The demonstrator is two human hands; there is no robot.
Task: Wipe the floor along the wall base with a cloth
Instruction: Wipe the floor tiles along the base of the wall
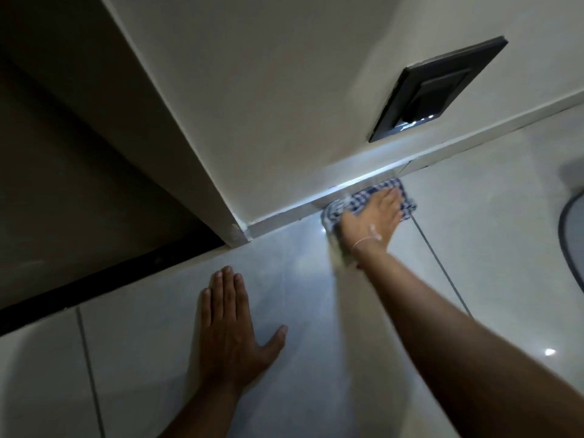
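— While she leans forward like that, where is the cloth [373,200]?

— Under the right hand [371,221], pressed flat on the floor [474,248] and touching the skirting [316,203] at the wall base. Fingers are stretched out over the blue-and-white checks, palm down, not gripping it.

— And the other hand?

— The left hand [232,330] lies flat on the tiles too, fingers together, thumb out, holding nothing. It sits well apart from the cloth, nearer her body and toward the wall corner [240,232].

— Anything above it?

— A dark wall plate [436,90], lit, on the wall [284,90] over the cloth.
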